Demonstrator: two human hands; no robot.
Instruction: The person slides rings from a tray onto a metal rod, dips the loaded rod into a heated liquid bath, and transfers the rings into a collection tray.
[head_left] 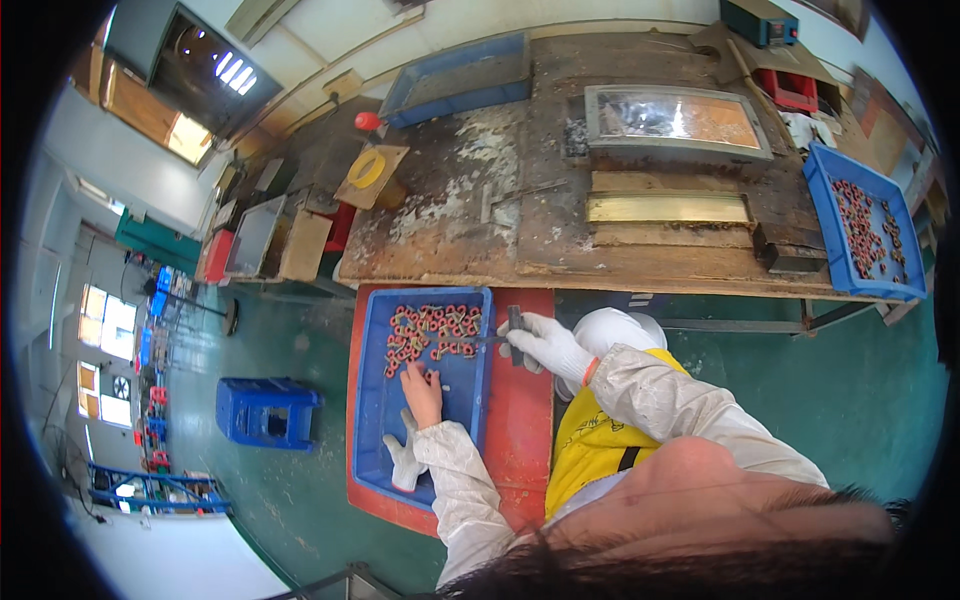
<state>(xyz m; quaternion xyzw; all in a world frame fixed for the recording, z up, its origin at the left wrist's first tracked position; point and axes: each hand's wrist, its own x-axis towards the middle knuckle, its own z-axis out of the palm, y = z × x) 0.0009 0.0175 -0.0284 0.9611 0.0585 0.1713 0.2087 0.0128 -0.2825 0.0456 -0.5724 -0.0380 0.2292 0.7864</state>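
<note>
My bare left hand (422, 394) is inside a blue plastic tray (366, 400), its fingertips closed around a small red part (431, 376). Beyond them, several small red ring-like parts (408, 325) with pale metal bits lie clustered in the tray's far half. My right hand (552, 347), in a white glove, grips a tool with a dark crossbar (516, 335). A thin rod runs left from this tool, over the tray rim to the parts. Near my left wrist, an empty white glove (404, 462) lies in the tray.
The tray rests on a red board (520, 430). Ahead stands a worn wooden workbench (440, 240) with a metal-framed panel (680, 118) and an empty blue tray (460, 85). Another blue tray (835, 215) of parts sits far right. A blue stool (266, 412) stands on the floor at left.
</note>
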